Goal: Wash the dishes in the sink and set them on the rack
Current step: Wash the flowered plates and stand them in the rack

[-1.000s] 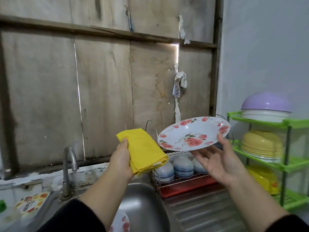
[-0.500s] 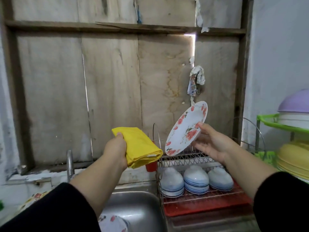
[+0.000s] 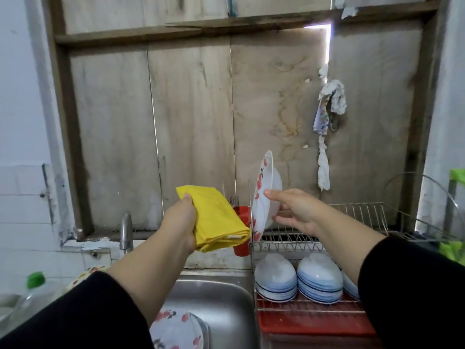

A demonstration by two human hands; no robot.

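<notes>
Your right hand [image 3: 294,210] pinches the round white floral plate [image 3: 264,195], standing it on edge at the upper tier of the wire metal rack [image 3: 357,210]. Your left hand [image 3: 180,220] grips a folded yellow cloth [image 3: 214,217] above the steel sink [image 3: 221,298].

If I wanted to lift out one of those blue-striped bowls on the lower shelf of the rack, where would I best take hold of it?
Probably from above. The striped bowls sit upside down on the rack's lower shelf, rims down, so there is no open lip to pinch. I would spread the fingers over the rounded back and make the grip on opposite sides near the rim. The nearest one on the left has free space towards the sink.
</notes>
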